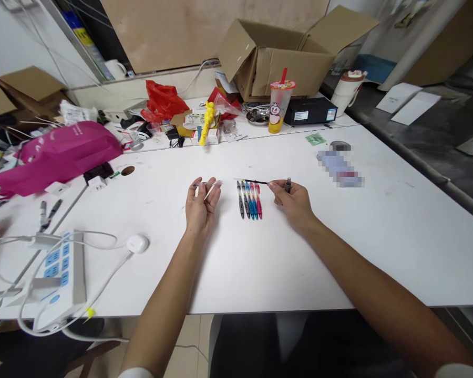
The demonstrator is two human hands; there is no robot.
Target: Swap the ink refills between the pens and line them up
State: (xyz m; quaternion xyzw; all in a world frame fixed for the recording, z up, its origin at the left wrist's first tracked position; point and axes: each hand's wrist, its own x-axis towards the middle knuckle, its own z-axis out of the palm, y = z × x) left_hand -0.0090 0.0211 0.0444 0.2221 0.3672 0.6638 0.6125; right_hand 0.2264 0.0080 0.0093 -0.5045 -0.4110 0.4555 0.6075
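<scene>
Between the fingertips of my left hand (199, 209) is a clear pen barrel (217, 183), lying roughly level. My right hand (296, 203) pinches a slim pen refill (256, 181) with a dark ink section, its clear end pointing left toward the barrel. The refill and the barrel are apart. A dark pen grip piece (287, 185) also sticks up among the right hand's fingers. Just below the refill, several pens (248, 205) lie side by side on the white table (268, 268), with grey, black, blue and red grips.
A power strip (78, 278) with white cables and a round white charger (137, 243) lies at left, near a magenta bag (71, 149). Along the back stand a drink cup (278, 107), a black box (310, 111) and a cardboard box (287, 65). A blurred-out item (341, 167) lies at right.
</scene>
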